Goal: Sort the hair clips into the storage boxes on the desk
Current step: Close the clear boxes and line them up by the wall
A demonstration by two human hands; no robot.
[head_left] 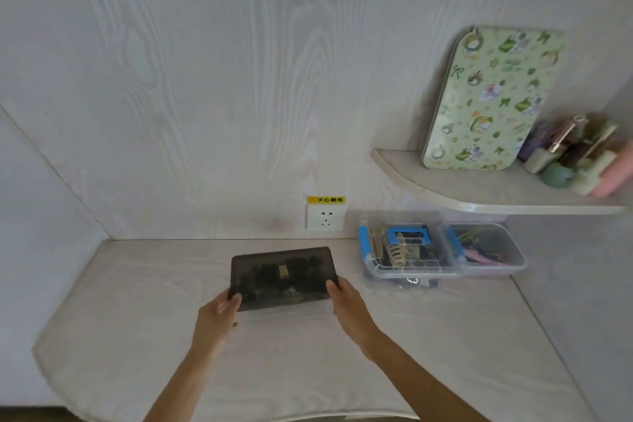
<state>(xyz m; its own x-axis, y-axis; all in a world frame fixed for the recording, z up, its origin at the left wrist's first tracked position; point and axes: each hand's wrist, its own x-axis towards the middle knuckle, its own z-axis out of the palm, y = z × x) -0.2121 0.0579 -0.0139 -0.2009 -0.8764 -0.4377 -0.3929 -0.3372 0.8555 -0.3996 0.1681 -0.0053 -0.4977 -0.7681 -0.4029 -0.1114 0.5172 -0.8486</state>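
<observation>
Head view, looking down on a pale wood-grain counter [137,336]. Dark translucent storage box [282,277] at centre, lid closed, lying flat on the counter, dark hair clips dimly visible inside. Left hand [219,312] at the box's near left corner, fingers [234,300] curled over the edge and clamped on it. Right hand [346,301] at the near right corner, thumb on the lid edge, remaining fingers tucked along the side, likewise gripping the box. Both forearms reaching in from the bottom edge.

To the right, against the back wall: clear storage box [407,250] with blue latches and blue handle, holding assorted hair clips [399,252], a cream claw clip among them. Touching its right side, a second clear box [489,250] with pink and green clips. A few small dark items on the counter just in front of the clear box; too blurred to identify.

Wall socket [324,217] with yellow warning label behind the dark box. Corner shelf [462,188] above the clear boxes, carrying an upright floral tray [489,96] leaned on the wall and a cluster of small bottles [575,151]. Blurred pale shape at the right edge, beside the bottles; nature unclear.
</observation>
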